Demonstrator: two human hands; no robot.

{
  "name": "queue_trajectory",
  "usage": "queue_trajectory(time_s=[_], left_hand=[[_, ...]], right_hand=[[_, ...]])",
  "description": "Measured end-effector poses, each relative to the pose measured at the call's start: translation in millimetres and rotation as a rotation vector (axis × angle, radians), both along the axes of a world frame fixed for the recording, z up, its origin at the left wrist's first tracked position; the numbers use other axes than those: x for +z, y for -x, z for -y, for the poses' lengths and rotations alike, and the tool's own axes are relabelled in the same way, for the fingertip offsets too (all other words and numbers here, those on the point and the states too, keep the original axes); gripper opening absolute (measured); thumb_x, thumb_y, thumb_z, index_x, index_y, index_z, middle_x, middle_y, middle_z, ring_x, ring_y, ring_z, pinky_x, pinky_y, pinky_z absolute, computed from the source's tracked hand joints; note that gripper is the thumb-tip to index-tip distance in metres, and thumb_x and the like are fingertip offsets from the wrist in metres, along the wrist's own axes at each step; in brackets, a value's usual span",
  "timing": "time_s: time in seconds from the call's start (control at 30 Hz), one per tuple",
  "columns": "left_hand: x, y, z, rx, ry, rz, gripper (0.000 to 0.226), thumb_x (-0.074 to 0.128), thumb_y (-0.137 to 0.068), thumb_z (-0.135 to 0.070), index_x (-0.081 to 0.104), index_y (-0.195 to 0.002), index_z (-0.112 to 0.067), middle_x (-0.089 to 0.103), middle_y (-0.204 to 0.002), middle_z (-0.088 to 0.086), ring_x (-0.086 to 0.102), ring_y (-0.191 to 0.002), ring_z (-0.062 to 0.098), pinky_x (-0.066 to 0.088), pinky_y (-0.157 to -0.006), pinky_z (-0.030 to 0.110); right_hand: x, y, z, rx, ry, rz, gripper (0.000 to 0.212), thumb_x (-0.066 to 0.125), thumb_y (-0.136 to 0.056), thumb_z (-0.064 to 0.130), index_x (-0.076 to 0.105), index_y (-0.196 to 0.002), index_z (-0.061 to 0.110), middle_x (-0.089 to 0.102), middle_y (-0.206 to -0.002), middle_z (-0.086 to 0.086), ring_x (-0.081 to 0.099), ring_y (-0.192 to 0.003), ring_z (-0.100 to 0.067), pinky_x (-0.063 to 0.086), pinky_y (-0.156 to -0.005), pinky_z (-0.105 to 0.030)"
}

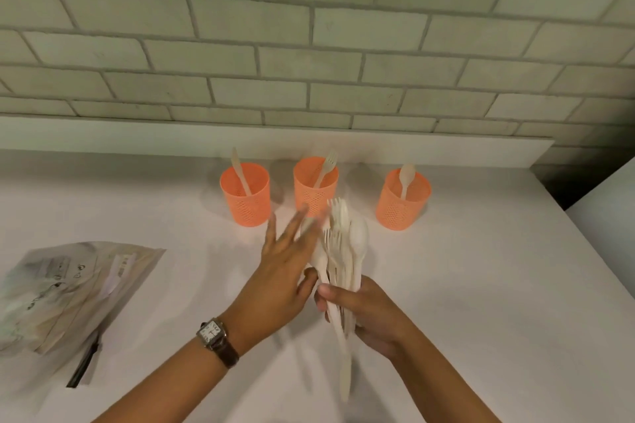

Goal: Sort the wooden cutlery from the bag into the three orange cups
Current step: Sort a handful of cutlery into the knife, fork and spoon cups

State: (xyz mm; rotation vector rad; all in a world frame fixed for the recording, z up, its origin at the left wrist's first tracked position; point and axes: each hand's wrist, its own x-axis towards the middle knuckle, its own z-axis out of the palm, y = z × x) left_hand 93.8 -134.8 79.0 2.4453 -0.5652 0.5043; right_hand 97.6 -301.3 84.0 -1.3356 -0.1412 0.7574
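When I looked through the head camera, the right hand (364, 316) was gripping a bunch of wooden cutlery (343, 251) over the middle of the table (481, 285). Its thumb and fingers were curled tight round the handles. The bunch ran the long way from the near edge toward the far edge. Its fork and spoon heads pointed away from me, at the cups, and fanned out a little. One long handle stuck out below the hand and pointed back at the near edge.

The left hand (285, 271) was just beside the bunch, on its left side. Its fingers were straight and spread apart, and they looked blurry. I could not tell if it pinched any piece. A watch (213, 333) sat on that wrist.

Three orange cups stood in a row near the far edge. The left cup (245, 196) had a knife (237, 168) in it, leaning left. The middle cup (314, 189) held a fork (328, 165), prongs up, leaning right. The right cup (403, 203) held a spoon (406, 177), bowl up, almost straight. The tips of the bunch and the left fingers were in front of the middle cup and hid part of its wall.

The bag (68, 292) lay flat near the left edge, well apart from the hands. A brick wall (309, 27) stood behind the far edge.
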Motion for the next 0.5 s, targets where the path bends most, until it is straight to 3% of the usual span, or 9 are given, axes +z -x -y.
queue_trajectory(time_s=[0.03, 0.1, 0.17, 0.23, 0.33, 0.43, 0.5], left_hand=[[-3.5, 3.5, 0.9, 0.05, 0.108, -0.081, 0.09, 0.049, -0.084, -0.009, -0.011, -0.146, -0.035, 0.0, -0.156, -0.018, -0.011, -0.144, 0.001, -0.013, -0.117, 0.032], [-15.4, 14.1, 3.4, 0.142, 0.387, -0.221, 0.089, 0.051, -0.083, -0.013, -0.008, -0.146, -0.034, -0.002, -0.155, -0.023, -0.005, -0.144, -0.001, -0.008, -0.118, 0.023], [-28.6, 28.8, 5.0, 0.278, 0.712, -0.317, 0.085, 0.048, -0.075, -0.008, 0.01, -0.147, -0.031, 0.012, -0.149, -0.037, 0.009, -0.14, -0.01, 0.006, -0.116, 0.014], [-38.3, 45.7, 6.8, 0.436, 0.967, -0.37, 0.083, 0.045, -0.067, -0.005, 0.025, -0.139, -0.04, 0.029, -0.143, -0.035, 0.021, -0.136, -0.012, 0.015, -0.116, 0.02], [-51.7, 70.7, 8.0, 0.557, 1.045, -0.359, 0.075, 0.044, -0.066, -0.006, 0.037, -0.125, -0.053, 0.045, -0.135, -0.027, 0.034, -0.133, -0.003, 0.02, -0.116, 0.034], [-57.0, 84.6, 4.7, 0.578, 0.98, -0.357, 0.071, 0.044, -0.068, -0.007, 0.044, -0.113, -0.063, 0.051, -0.129, -0.026, 0.039, -0.13, 0.003, 0.026, -0.112, 0.032], [-54.9, 87.9, 0.9, 0.585, 0.957, -0.346, 0.067, 0.043, -0.069, -0.008, 0.048, -0.112, -0.06, 0.053, -0.127, -0.024, 0.042, -0.127, 0.001, 0.029, -0.109, 0.03]], right_hand=[[0.3, 1.0, -3.3, -0.022, 0.078, 0.087, 0.018, 0.067, -0.082, 0.027, 0.062, -0.072, 0.012, 0.062, -0.069, 0.004, 0.059, -0.073, -0.008, 0.044, -0.074, -0.019], [-2.4, 3.7, -12.7, -0.122, 0.171, 0.21, 0.019, 0.066, -0.086, 0.021, 0.063, -0.067, 0.015, 0.066, -0.071, 0.009, 0.063, -0.077, -0.004, 0.044, -0.075, -0.011], [-7.8, 3.3, -18.9, -0.293, 0.179, 0.261, 0.019, 0.064, -0.087, 0.014, 0.062, -0.068, 0.013, 0.069, -0.072, 0.014, 0.064, -0.077, 0.003, 0.044, -0.071, -0.007], [-14.2, -0.7, -19.8, -0.428, 0.153, 0.304, 0.018, 0.062, -0.087, 0.01, 0.06, -0.07, 0.011, 0.066, -0.068, 0.015, 0.061, -0.072, 0.002, 0.045, -0.07, -0.009], [-25.7, -5.3, -18.9, -0.543, 0.118, 0.291, 0.01, 0.067, -0.083, 0.006, 0.063, -0.077, 0.013, 0.065, -0.064, 0.018, 0.061, -0.068, 0.003, 0.048, -0.069, -0.011], [-49.6, -6.0, -20.6, -0.605, 0.168, 0.2, 0.015, 0.072, -0.079, 0.004, 0.065, -0.075, 0.018, 0.066, -0.061, 0.016, 0.061, -0.063, 0.002, 0.05, -0.066, -0.018], [-60.0, -6.4, -21.6, -0.624, 0.205, 0.17, 0.018, 0.07, -0.08, 0.003, 0.066, -0.072, 0.018, 0.066, -0.057, 0.016, 0.06, -0.06, 0.003, 0.048, -0.065, -0.021]])
